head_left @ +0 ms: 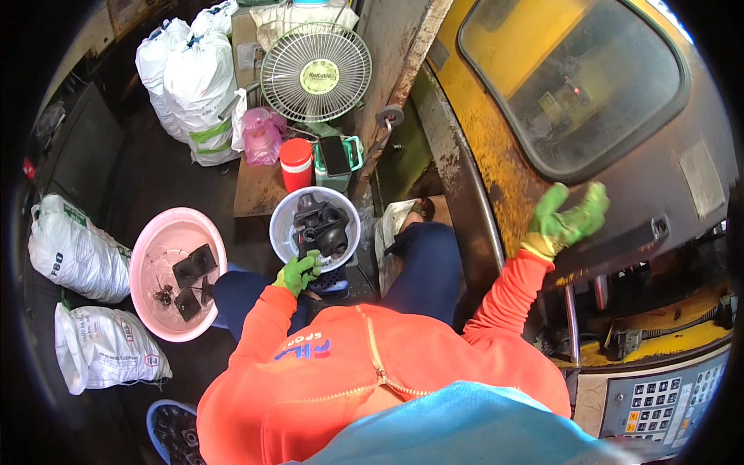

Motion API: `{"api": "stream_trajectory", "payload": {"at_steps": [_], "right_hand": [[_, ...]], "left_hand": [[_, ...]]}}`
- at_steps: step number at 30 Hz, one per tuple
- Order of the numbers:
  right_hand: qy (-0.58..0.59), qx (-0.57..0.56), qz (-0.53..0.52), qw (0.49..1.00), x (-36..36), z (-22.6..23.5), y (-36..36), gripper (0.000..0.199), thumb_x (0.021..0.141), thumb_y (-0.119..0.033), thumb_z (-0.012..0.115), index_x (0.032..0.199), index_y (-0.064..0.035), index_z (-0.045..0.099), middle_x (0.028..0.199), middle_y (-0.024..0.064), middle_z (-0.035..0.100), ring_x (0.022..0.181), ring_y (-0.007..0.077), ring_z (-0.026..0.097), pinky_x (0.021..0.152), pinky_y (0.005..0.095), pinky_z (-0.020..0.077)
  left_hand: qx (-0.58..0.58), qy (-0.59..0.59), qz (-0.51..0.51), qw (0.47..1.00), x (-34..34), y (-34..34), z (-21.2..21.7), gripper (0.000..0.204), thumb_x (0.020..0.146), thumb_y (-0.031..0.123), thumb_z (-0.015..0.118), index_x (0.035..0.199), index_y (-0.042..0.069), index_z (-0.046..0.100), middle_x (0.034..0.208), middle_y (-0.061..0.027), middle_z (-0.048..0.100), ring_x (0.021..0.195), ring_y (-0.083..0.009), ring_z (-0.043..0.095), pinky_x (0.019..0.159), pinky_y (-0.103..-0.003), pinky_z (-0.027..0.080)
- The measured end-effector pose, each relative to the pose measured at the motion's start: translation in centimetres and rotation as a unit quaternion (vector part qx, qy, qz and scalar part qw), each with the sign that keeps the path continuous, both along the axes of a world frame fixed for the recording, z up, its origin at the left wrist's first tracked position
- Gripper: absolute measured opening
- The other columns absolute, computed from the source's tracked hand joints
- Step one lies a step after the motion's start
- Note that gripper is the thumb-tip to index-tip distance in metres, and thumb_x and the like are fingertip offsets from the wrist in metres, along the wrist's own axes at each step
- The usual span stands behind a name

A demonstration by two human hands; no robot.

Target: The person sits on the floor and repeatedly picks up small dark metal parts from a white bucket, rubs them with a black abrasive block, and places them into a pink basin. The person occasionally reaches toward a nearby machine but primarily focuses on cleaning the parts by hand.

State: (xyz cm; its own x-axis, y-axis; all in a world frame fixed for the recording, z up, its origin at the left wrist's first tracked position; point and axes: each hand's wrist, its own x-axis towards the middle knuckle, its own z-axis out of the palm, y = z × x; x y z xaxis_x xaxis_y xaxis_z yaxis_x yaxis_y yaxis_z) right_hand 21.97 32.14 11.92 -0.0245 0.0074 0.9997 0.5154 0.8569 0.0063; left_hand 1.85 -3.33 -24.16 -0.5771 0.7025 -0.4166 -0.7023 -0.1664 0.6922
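My left hand (pixel 298 273), in a green and yellow glove, is at the near rim of a white basin (pixel 276 225). Its fingers are curled, and what they grip, if anything, is hidden. Several black moulded parts (pixel 324 226) lie heaped in that basin, one of them close to the left fingertips. Out to the right, my gloved right hand (pixel 570 219) is raised with fingers spread and nothing in it. It is in front of the yellow machine door (pixel 496 167), just below the door's window (pixel 577 85); whether it touches the door I cannot tell.
At left stands a pink basin (pixel 142 291) with several dark pieces, beside white sacks (pixel 105 349). Ahead are a fan (pixel 316 74), a red jug (pixel 296 164), a phone (pixel 335 156) on a green container and a pink bag (pixel 262 136). A keypad panel (pixel 659 407) sits at lower right.
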Motion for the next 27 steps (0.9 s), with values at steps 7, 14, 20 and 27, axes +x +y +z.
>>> {"api": "stream_trajectory", "payload": {"at_steps": [7,14,20,27], "right_hand": [[0.0,0.048,-0.451,0.891,5.3,2.8,2.8,0.078,0.086,-0.052,0.055,0.144,-0.0045,0.035,0.149,0.0262,0.032,0.131,0.0593,0.029,0.1,0.073,0.0217],[-0.073,0.033,-0.559,0.825,10.9,2.8,0.8,0.083,0.084,-0.057,0.053,0.15,-0.0131,0.029,0.155,0.0252,0.02,0.126,0.0685,0.024,0.093,0.0778,0.0225],[-0.099,0.056,-0.612,0.783,12.4,2.5,0.1,0.071,0.087,-0.055,0.052,0.148,-0.0209,0.037,0.151,0.017,0.033,0.116,0.0429,0.049,0.094,0.0593,0.0338],[-0.081,0.019,-0.626,0.775,12.3,2.2,1.2,0.075,0.086,-0.071,0.041,0.151,-0.0367,0.026,0.158,0.0096,0.022,0.12,0.0429,0.042,0.09,0.0607,0.0298]], "left_hand": [[0.013,-0.024,-0.01,1.0,-0.3,-0.2,0.5,0.049,0.088,0.019,0.061,0.13,-0.001,0.047,0.097,-0.0105,0.061,0.076,-0.0192,0.058,0.069,-0.031,0.049],[-0.006,-0.03,-0.031,0.999,-0.2,0.0,-0.1,0.041,0.089,0.017,0.059,0.124,-0.001,0.051,0.094,-0.0095,0.061,0.078,-0.0202,0.058,0.072,-0.032,0.05],[-0.035,-0.042,-0.023,0.998,-0.1,-0.5,-1.2,0.04,0.088,0.017,0.061,0.122,-0.002,0.052,0.092,-0.0088,0.06,0.074,-0.0193,0.058,0.069,-0.029,0.051],[-0.06,-0.036,0.022,0.997,0.2,-2.2,-1.6,0.04,0.089,0.018,0.061,0.123,-0.001,0.054,0.092,-0.0095,0.062,0.073,-0.0177,0.061,0.065,-0.03,0.052]]}}
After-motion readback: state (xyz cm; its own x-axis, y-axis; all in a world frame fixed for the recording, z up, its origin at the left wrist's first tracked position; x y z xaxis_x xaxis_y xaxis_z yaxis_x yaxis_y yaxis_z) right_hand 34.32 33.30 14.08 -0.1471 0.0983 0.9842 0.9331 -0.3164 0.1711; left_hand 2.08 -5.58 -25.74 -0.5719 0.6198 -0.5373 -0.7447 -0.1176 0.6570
